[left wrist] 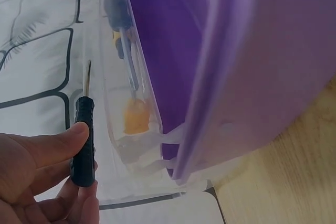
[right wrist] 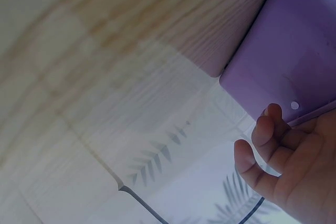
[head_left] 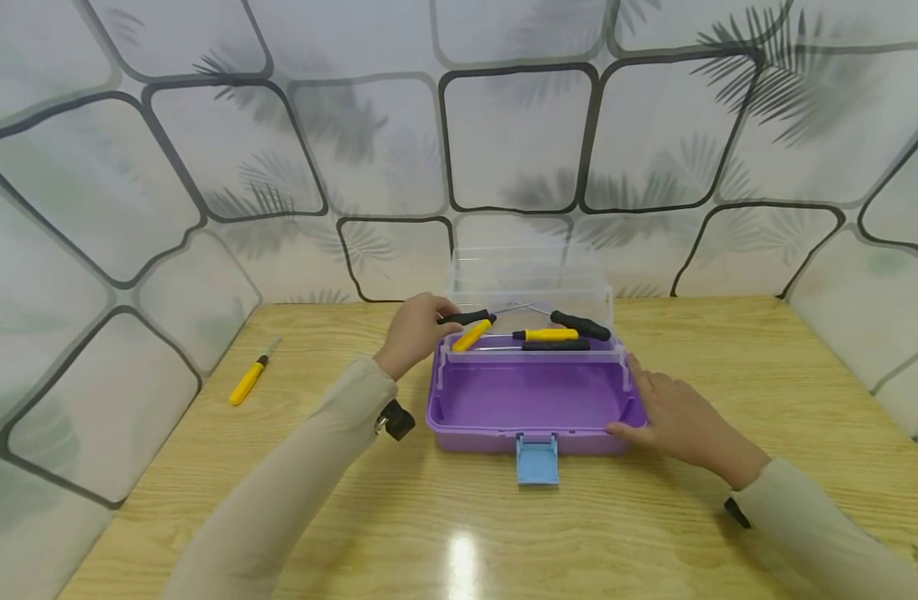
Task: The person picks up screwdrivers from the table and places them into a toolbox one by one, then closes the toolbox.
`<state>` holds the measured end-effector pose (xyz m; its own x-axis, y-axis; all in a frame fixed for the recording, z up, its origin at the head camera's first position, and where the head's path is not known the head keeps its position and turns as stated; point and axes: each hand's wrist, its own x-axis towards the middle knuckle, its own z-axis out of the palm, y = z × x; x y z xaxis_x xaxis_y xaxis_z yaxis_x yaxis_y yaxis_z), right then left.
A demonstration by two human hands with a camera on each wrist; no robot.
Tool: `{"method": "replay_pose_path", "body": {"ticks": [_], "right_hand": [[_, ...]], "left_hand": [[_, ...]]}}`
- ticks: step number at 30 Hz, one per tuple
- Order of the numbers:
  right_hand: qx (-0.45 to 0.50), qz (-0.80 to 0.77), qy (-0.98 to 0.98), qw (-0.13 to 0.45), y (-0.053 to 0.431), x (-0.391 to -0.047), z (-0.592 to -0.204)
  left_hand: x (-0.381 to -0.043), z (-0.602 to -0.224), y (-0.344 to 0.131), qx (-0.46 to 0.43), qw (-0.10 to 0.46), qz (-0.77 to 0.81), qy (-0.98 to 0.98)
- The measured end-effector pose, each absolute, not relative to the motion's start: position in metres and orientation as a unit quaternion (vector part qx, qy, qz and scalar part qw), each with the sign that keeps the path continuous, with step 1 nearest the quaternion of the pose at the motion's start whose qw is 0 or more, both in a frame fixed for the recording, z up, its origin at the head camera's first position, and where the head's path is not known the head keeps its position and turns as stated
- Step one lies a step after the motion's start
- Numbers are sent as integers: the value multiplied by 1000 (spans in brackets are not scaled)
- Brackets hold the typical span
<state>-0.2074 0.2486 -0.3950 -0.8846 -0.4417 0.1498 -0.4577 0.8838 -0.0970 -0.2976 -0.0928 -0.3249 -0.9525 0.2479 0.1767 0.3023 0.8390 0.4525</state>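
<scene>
My left hand point(head_left: 416, 332) pinches the black handle of a screwdriver point(left wrist: 84, 142) between thumb and fingers, over the left end of a clear tray point(head_left: 496, 357). Its metal shaft points up in the left wrist view. The tray sits raised at the back of an open purple toolbox point(head_left: 474, 440). Several screwdrivers lie in it, among them a yellow one point(head_left: 552, 335) and a black one point(head_left: 581, 325). At the toolbox's right side rests my right hand point(head_left: 684, 417), thumb at the front corner of the rim and loosely bent fingers along the outer wall.
The clear lid point(head_left: 530, 271) stands raised behind the toolbox. A light blue latch point(head_left: 537, 462) hangs at its front. Another yellow screwdriver point(head_left: 251, 379) lies on the wooden table point(head_left: 339, 517) at far left. Patterned covering point(head_left: 519, 142) surrounds the table's back and sides.
</scene>
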Motion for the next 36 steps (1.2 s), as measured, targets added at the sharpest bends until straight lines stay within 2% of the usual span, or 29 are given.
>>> {"method": "replay_pose_path", "body": {"ticks": [16, 36], "right_hand": [[227, 61, -970, 53, 249, -206, -395], [226, 69, -970, 55, 250, -207, -398]], "left_hand": [[-308, -317, -73, -143, 22, -236, -961], [-319, -323, -59, -140, 25, -206, -968]]}}
